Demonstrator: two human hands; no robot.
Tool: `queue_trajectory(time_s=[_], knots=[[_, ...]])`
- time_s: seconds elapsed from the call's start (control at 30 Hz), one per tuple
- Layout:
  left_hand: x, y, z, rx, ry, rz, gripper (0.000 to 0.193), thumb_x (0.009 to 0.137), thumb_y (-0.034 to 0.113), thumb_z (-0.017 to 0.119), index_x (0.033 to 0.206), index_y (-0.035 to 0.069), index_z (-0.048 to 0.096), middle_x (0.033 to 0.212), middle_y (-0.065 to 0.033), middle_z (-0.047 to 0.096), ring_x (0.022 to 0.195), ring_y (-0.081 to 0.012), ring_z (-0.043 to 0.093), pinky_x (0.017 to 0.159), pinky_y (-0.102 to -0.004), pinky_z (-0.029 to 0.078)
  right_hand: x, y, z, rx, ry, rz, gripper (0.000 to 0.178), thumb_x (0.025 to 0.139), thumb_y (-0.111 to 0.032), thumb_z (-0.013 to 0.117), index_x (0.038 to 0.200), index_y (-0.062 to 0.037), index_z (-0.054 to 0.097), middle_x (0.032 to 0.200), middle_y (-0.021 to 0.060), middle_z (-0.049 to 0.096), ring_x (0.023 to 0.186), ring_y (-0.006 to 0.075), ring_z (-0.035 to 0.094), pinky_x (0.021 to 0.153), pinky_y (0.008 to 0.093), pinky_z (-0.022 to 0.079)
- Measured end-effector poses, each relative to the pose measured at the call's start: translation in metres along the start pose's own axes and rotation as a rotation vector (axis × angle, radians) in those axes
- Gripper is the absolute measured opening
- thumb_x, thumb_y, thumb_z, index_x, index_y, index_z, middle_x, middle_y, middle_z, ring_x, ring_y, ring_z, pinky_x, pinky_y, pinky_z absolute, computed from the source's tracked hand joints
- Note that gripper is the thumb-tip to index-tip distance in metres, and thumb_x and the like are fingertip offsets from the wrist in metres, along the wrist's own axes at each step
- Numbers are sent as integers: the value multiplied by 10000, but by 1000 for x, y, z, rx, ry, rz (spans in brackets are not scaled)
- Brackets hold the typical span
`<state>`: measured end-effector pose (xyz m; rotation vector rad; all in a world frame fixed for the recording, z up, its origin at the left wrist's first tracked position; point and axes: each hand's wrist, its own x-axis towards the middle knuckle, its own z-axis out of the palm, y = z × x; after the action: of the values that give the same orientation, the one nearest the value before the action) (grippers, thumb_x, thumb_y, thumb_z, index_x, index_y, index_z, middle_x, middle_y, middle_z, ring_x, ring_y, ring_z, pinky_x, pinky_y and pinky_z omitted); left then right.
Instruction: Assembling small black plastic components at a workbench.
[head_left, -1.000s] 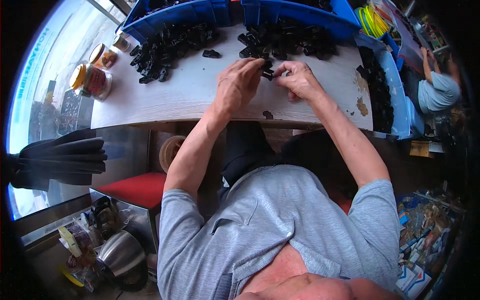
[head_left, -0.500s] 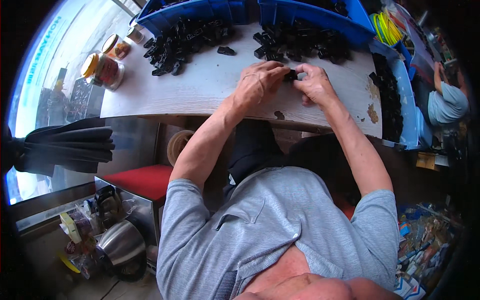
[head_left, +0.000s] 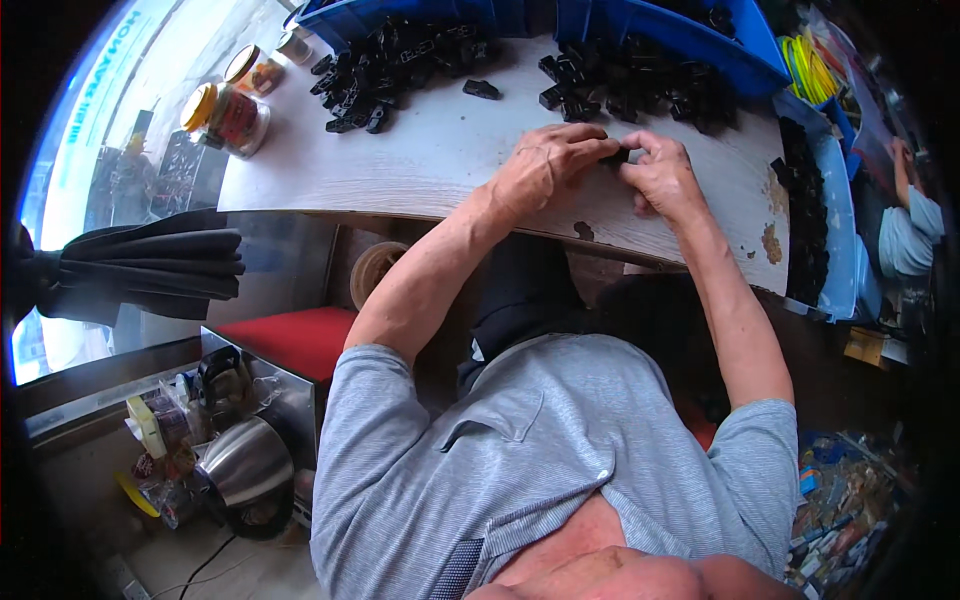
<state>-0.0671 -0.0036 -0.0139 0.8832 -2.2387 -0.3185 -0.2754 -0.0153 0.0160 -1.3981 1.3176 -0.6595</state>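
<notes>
Over the white worktable, both hands meet at a small black plastic part. My left hand is closed, with its thumb and fingers on the left side of the part. From the right, my right hand pinches the same part between bent fingers and thumb. Most of the part is covered by fingers, so its details are hidden. A similar single black part lies beyond my left hand. Farther back are a left pile of black parts and a right pile of black parts.
Blue bins stand behind the piles. Lidded jars line the table's left end. A pale blue crate with black parts adjoins the right end. A metal kettle sits lower left. Another person is at far right.
The whole view has shifted, so the table appears farther right. My hands stay on the part; my left fingers now reach further over it and my right fingers have drawn in.
</notes>
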Motion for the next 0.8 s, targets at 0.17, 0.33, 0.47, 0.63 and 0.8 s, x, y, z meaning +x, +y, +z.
queue_trajectory(time_s=[0.17,0.33,0.47,0.63,0.8], knots=[[1,-3,1,-43,21,4,533,757,-70,673,1256,117,660,1232,-142,648,1044,-335,677,872,-399,592,-2,-4,1,-52,13,19,311,796,-13,679,1106,-6,660,566,30,567,412,114,539,371,285,428],[-1,-2,1,-62,-25,-20,547,783,-59,653,1295,134,647,1217,-143,650,1028,-338,677,868,-404,588,-1,-3,0,-73,-15,15,297,790,-28,696,1086,-20,667,570,26,581,424,105,540,385,287,446],[-3,9,-1,4,-37,-42,574,826,-10,631,1371,167,600,1212,-141,647,1084,-351,643,919,-427,553,-1,-5,0,-112,-39,-12,279,787,-33,700,1064,-19,670,562,30,588,420,104,538,390,285,452],[-2,22,-4,120,-63,-43,576,849,28,622,1405,163,563,1225,-125,643,1153,-327,600,981,-416,505,-7,-11,1,-68,-13,7,244,785,-34,696,1026,-15,663,533,-35,462,385,85,443,360,276,366],[-5,20,-3,117,-60,-56,592,837,-4,616,1401,169,567,1221,-142,637,1144,-340,603,975,-426,511,-3,-4,-1,-78,-40,-41,268,794,-93,743,1040,-12,678,552,31,589,397,114,543,387,281,435]])
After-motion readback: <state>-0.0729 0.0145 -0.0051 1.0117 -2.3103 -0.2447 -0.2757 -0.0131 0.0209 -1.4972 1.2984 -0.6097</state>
